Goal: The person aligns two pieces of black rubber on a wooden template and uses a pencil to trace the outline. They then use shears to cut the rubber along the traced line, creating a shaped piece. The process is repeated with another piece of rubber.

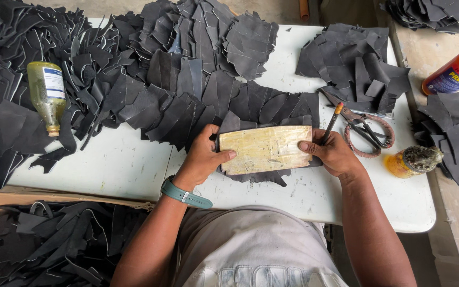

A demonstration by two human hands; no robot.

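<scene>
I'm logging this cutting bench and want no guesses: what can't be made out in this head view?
- Black piece under the template: mostly covered by it.
- Pencil tip: hidden behind right hand.
- Orange bottle: cut off by right edge.
- Left hand fingers: tucked behind the template.

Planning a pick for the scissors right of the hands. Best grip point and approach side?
Take the scissors by the looped handles, coming from the near right. The loops lie flat on bare white table toward the table's front edge; the blades point up-left under the dark leather pieces. The right hand, holding a pencil, crowds the left side.
</scene>
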